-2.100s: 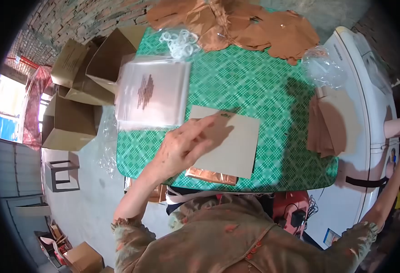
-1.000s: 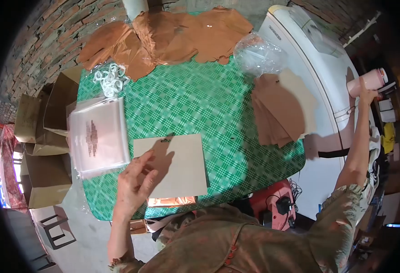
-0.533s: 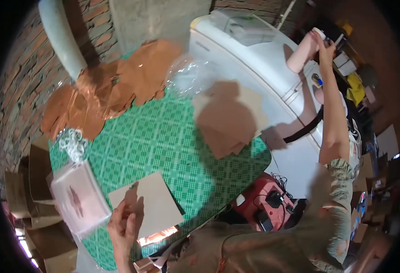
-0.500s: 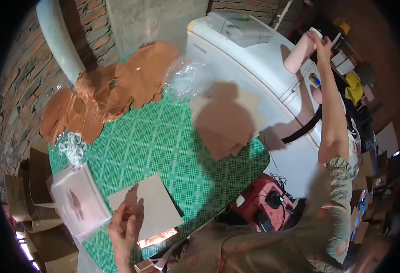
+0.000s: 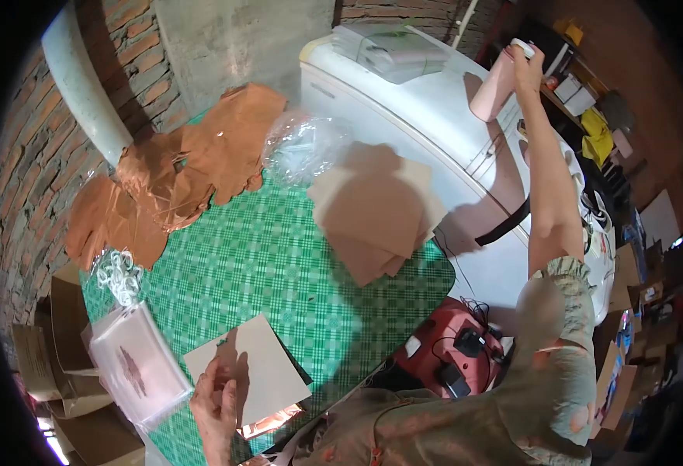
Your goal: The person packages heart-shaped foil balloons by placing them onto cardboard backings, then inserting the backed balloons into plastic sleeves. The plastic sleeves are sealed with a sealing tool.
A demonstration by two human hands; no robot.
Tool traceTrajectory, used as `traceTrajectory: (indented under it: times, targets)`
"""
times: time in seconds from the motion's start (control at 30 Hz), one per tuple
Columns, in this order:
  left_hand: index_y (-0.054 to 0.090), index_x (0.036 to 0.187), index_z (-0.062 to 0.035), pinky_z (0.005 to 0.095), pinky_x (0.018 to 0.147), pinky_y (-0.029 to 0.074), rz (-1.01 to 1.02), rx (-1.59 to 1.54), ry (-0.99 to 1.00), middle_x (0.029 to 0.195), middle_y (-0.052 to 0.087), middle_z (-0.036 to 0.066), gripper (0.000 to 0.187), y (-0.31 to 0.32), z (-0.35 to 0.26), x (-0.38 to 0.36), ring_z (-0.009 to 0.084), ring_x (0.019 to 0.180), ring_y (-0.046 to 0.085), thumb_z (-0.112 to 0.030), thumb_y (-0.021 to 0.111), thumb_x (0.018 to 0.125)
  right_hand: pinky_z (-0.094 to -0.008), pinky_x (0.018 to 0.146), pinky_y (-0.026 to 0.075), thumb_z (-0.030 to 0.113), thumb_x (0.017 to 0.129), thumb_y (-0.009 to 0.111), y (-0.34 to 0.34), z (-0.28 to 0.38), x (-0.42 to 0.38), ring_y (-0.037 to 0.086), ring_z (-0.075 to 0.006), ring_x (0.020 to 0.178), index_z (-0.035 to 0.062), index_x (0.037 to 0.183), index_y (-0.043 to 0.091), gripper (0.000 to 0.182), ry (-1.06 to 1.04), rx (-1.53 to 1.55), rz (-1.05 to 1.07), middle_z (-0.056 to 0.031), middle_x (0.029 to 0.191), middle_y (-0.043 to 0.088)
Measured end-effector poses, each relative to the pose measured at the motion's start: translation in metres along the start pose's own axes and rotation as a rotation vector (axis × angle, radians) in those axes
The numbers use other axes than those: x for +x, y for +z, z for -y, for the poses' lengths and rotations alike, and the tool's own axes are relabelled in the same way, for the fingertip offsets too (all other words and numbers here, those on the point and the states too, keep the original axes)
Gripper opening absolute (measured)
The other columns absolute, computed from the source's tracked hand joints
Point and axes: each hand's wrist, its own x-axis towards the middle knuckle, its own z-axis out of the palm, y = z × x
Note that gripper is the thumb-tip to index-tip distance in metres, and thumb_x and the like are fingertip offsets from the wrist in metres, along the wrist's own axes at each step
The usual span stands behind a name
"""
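Observation:
At the upper right, my right hand (image 5: 527, 71) is closed round the top of a pink bottle (image 5: 494, 92) with a white cap. The bottle leans over the white lid of a chest freezer (image 5: 427, 109). Low on the left, my left hand (image 5: 216, 404) has its fingers apart and slightly bent at the left edge of a beige square board (image 5: 268, 369). A shiny copper-coloured sheet (image 5: 272, 422) shows from under that board. Both lie on a green checked tablecloth (image 5: 225, 264).
Beige sheets (image 5: 372, 217) lie fanned out by the freezer. Brown crumpled material (image 5: 237, 140) and clear plastic (image 5: 306, 147) cover the far side. White cord (image 5: 119, 276) and a stack of clear bags (image 5: 140, 365) lie at left. A red case (image 5: 458, 349) with black adapters stands below the table edge.
The whole view has shifted slightly, so the freezer and bottle appear further left. My right hand keeps its hold on the bottle, and my left hand stays at the board.

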Motion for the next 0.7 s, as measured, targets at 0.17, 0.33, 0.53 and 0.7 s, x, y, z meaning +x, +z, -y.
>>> traceTrajectory:
  times: [0.17, 0.33, 0.53, 0.7]
  targets:
    - [0.056, 0.139, 0.0017, 0.032, 0.079, 0.054, 0.005, -0.078, 0.062, 0.104, 0.07, 0.013, 0.048, 0.008, 0.005, 0.004, 0.0191, 0.089, 0.068, -0.017, 0.067, 0.096, -0.0403, 0.102, 0.046, 0.053, 0.076, 0.081, -0.001, -0.019, -0.004, 0.061, -0.0347, 0.117, -0.0051, 0.138, 0.045, 0.092, -0.032, -0.01, 0.001, -0.0264, 0.128, 0.06]
    - [0.055, 0.14, 0.0007, 0.0308, 0.078, 0.054, 0.013, -0.037, 0.075, 0.101, 0.07, 0.012, 0.049, 0.007, 0.011, 0.005, 0.0192, 0.088, 0.069, -0.019, 0.066, 0.097, -0.0453, 0.112, 0.038, 0.051, 0.058, 0.094, 0.003, -0.012, -0.041, 0.048, -0.0403, 0.129, -0.008, 0.149, 0.023, 0.129, 0.106, -0.186, -0.053, -0.031, 0.138, 0.046]
    - [0.061, 0.139, -0.0078, 0.0346, 0.085, 0.053, 0.038, -0.08, 0.02, 0.113, 0.073, 0.013, 0.045, 0.0, -0.008, -0.004, 0.0224, 0.103, 0.068, -0.024, 0.068, 0.098, -0.0414, 0.096, 0.051, 0.049, 0.061, 0.091, 0.007, -0.022, -0.054, 0.063, -0.0363, 0.112, -0.0034, 0.133, 0.039, 0.103, 0.111, -0.077, 0.006, -0.0245, 0.122, 0.06]
    - [0.061, 0.138, -0.0054, 0.0343, 0.082, 0.054, 0.037, 0.023, 0.083, 0.109, 0.073, 0.011, 0.042, -0.009, -0.011, -0.012, 0.0213, 0.098, 0.069, -0.021, 0.066, 0.099, -0.0426, 0.093, 0.052, 0.048, 0.065, 0.089, -0.02, 0.023, -0.049, 0.065, -0.036, 0.107, -0.0034, 0.132, 0.042, 0.097, -0.04, -0.151, -0.059, -0.024, 0.12, 0.062]
